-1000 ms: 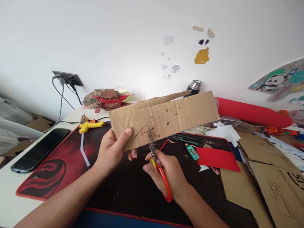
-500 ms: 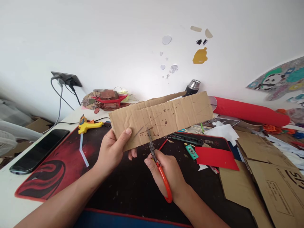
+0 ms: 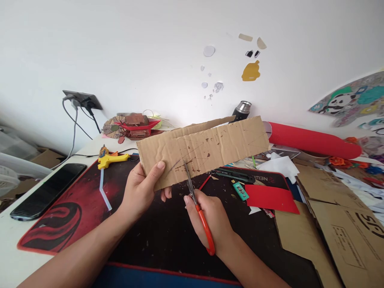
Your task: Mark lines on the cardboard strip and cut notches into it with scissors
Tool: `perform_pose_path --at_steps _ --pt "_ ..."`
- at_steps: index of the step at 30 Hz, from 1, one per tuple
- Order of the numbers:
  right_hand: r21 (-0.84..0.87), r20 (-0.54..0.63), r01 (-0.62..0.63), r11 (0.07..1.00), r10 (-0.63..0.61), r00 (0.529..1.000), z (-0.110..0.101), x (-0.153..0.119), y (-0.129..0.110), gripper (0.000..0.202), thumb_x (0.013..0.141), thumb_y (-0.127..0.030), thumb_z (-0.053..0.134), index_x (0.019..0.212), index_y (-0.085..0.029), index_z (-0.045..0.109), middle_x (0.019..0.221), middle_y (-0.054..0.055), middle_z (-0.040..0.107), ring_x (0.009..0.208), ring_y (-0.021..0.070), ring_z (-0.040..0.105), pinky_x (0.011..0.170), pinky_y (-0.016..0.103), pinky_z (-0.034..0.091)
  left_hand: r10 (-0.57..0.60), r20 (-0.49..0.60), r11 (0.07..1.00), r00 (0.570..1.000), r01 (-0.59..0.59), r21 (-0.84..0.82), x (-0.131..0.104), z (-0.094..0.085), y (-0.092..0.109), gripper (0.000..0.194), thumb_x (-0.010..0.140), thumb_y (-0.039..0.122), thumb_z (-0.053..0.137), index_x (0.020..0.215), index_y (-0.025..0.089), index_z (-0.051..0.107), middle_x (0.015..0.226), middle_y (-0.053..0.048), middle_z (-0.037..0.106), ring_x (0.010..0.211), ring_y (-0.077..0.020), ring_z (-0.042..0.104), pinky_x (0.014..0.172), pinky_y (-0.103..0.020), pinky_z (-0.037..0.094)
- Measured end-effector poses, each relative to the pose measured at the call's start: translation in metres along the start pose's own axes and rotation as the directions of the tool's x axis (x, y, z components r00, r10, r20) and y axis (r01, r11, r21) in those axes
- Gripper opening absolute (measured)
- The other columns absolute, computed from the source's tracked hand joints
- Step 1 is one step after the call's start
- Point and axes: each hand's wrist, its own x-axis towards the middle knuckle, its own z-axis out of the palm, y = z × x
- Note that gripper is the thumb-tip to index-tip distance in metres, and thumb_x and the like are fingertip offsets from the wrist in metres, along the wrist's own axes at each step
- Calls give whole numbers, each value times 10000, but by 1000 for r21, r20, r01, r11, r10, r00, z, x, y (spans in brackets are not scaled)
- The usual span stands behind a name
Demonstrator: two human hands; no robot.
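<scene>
My left hand [image 3: 147, 184] pinches the lower left corner of a long strip of cardboard [image 3: 198, 150], thumb on the near face and fingers behind. Pen lines and brown smudges mark the strip, which is held up and tilted, its right end higher. In my right hand [image 3: 210, 220] are red-handled scissors [image 3: 205, 230], gripped by the handles. Their blades reach up over the strip's lower edge, with one blade visible on the near face close to a pen line. Whether the other blade is behind the cardboard is hidden.
A black and red mat [image 3: 144, 240] covers the desk. At left lie a yellow glue gun [image 3: 112, 160] and a phone [image 3: 49, 190]. Right of the hands are a box cutter [image 3: 234, 175], red card [image 3: 273, 198] and cardboard sheets [image 3: 339, 224]. A flask [image 3: 242, 110] and red roll [image 3: 315, 140] stand behind.
The scissors' handles have shifted slightly and the blades look closer together. The cardboard and my left hand have hardly moved; the view has shifted a little.
</scene>
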Motion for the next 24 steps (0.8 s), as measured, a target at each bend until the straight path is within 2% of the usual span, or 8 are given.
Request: perform_pose_path --at_steps 6,19,24 --pt "37 -15 27 999 -27 1000 4 1 7 357 1105 -421 493 787 -258 479 601 -29 532 499 138 474 534 264 346 -2 -14 1000 1000 2 -7 1 0 0 377 999 521 781 893 208 600 506 8 661 373 -185 634 337 -234 485" --pt "33 20 57 998 -58 998 -3 1 8 301 1059 -492 617 901 -240 663 642 -14 701 543 158 656 602 247 471 -38 -15 999 999 39 27 -2 -2 1 387 985 552 773 886 221 600 500 12 661 363 -187 632 324 -234 470" --pt "26 19 74 997 -74 997 -3 1 10 339 1045 -547 644 922 -235 693 647 -13 701 541 157 646 584 248 454 -42 -34 999 999 42 18 -1 -1 4 370 964 533 796 897 229 595 511 20 666 358 -193 634 310 -239 468"
